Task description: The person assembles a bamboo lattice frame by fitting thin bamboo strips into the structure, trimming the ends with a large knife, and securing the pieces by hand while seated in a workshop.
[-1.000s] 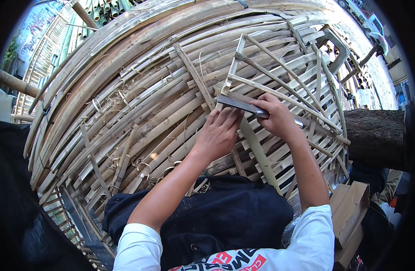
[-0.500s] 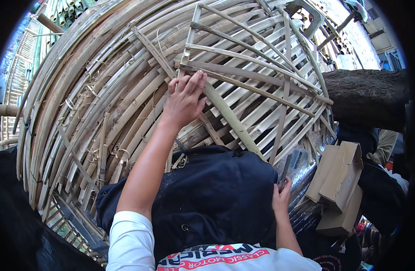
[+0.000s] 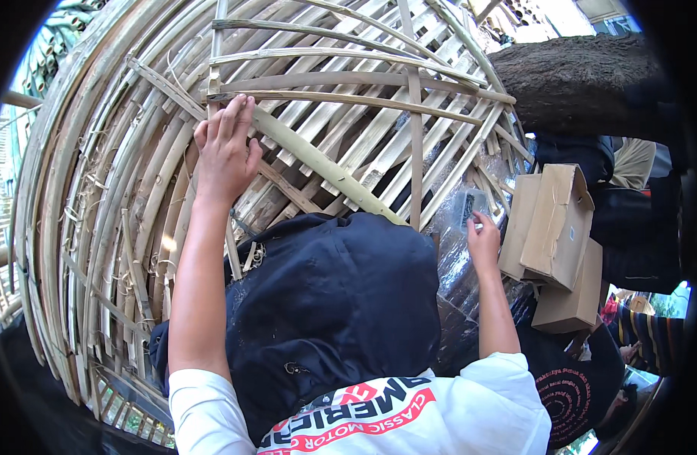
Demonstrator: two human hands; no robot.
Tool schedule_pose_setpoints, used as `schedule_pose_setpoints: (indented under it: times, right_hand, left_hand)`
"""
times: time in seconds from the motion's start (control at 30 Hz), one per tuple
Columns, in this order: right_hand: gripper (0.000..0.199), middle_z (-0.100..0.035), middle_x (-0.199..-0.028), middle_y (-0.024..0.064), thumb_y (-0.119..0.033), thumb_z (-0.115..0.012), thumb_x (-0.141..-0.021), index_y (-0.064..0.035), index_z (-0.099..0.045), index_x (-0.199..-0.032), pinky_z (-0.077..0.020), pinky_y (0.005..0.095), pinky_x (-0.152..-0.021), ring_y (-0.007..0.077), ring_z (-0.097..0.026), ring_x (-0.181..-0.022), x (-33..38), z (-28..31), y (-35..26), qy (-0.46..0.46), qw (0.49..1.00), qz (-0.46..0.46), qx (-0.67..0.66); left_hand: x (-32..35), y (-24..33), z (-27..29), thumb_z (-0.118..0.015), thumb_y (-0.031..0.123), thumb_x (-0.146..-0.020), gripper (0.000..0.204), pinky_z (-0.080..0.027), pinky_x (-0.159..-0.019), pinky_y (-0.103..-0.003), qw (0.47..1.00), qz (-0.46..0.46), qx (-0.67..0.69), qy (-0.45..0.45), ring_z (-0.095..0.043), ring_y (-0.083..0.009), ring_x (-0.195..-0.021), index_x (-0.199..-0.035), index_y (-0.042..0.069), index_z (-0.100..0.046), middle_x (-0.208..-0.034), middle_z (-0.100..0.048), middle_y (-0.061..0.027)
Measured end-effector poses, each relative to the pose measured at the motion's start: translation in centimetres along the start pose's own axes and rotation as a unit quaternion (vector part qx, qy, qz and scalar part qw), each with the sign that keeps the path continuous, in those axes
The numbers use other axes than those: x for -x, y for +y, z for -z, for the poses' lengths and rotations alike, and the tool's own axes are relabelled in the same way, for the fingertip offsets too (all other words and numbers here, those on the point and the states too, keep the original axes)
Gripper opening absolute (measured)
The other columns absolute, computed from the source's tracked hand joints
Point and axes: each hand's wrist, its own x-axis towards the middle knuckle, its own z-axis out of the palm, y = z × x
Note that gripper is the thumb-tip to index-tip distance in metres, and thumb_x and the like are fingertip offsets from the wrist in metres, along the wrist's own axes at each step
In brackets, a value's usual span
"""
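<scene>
My left hand (image 3: 227,148) presses its fingers together on the near end of a flat bamboo strip (image 3: 348,100), where it meets a short upright slat (image 3: 215,74). The thumb stands apart from the fingers. At the right, my right hand (image 3: 483,241) is closed, with thumb and index finger brought together at the near edge of a clear plastic box (image 3: 470,206) that has small dark pieces in it. What the fingertips pinch, if anything, is too small to tell. A thicker greenish bamboo pole (image 3: 325,168) slants from beside my left hand toward my lap.
A large curved frame of bamboo strips (image 3: 83,174) fills the left and middle. Dark cloth (image 3: 333,288) covers my lap. Cardboard boxes (image 3: 557,227) stand right of my right hand. Behind lies a thick trunk (image 3: 576,80). Another person in dark clothing (image 3: 572,387) is at the lower right.
My right hand has let go of a dark stick-like tool and reached forward to the plastic box. My left hand stays at the same strip end. The whole view has shifted right.
</scene>
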Motion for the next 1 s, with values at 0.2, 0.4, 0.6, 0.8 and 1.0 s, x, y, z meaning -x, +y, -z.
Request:
schedule_pose_setpoints:
  times: [0.2, 0.4, 0.6, 0.8, 1.0]
  right_hand:
    - [0.021, -0.071, -0.082, 0.0201, -0.012, -0.068, -0.082, 0.0032, -0.071, -0.096, -0.0540, 0.0400, -0.072, 0.0341, -0.070, -0.077, -4.3, -1.9, 0.8, -0.051, 0.996, -0.027, 0.075]
    - [0.013, -0.070, -0.076, 0.0183, -0.008, -0.070, -0.081, 0.0043, -0.072, -0.087, -0.0537, 0.0382, -0.067, 0.0289, -0.070, -0.069, -4.3, -1.5, 1.7, -0.015, 0.999, 0.012, 0.038]
    - [0.018, -0.069, -0.072, 0.0174, -0.014, -0.073, -0.083, 0.0042, -0.070, -0.082, -0.0518, 0.0385, -0.063, 0.0272, -0.068, -0.065, -4.8, 0.4, 1.8, 0.035, 0.997, 0.002, 0.070]
    - [0.021, -0.067, -0.070, 0.0138, -0.015, -0.070, -0.088, 0.0043, -0.064, -0.080, -0.0510, 0.0351, -0.060, 0.0207, -0.064, -0.060, -5.0, 0.9, -0.4, 0.039, 0.999, 0.009, 0.021]
    - [0.014, -0.065, -0.074, 0.0110, -0.004, -0.065, -0.093, 0.0004, -0.057, -0.083, -0.0549, 0.0242, -0.058, 0.0149, -0.065, -0.062, -5.5, 4.2, -17.8, 0.062, 0.894, 0.083, -0.436]
  left_hand:
    - [-0.6, 0.6, -1.2, -0.059, 0.021, -0.078, 0.063, -0.027, -0.105, -0.040, 0.999, -0.023, 0.005, 0.041, -0.045, -0.0189, -0.122, -0.139, 0.008, -0.050, -0.138, -0.047, -0.0037]
    - [0.2, -0.2, -0.6, -0.058, 0.023, -0.082, 0.058, -0.026, -0.105, -0.040, 0.999, -0.008, -0.005, 0.053, -0.043, -0.0187, -0.122, -0.138, 0.008, -0.051, -0.139, -0.046, -0.0028]
    - [0.0, 0.4, -0.9, -0.056, 0.023, -0.083, 0.055, -0.025, -0.106, -0.039, 0.999, -0.006, 0.010, 0.052, -0.041, -0.0175, -0.124, -0.137, 0.009, -0.051, -0.139, -0.045, -0.0016]
    - [0.5, 0.1, -1.0, -0.059, 0.023, -0.082, 0.061, -0.026, -0.105, -0.040, 0.999, -0.004, 0.022, 0.049, -0.043, -0.0184, -0.123, -0.141, 0.010, -0.048, -0.138, -0.045, -0.0027]
    - [0.1, 0.4, -1.2, -0.061, 0.022, -0.080, 0.062, -0.028, -0.105, -0.041, 0.997, 0.003, 0.031, 0.073, -0.044, -0.0189, -0.121, -0.139, 0.010, -0.048, -0.136, -0.046, -0.0027]
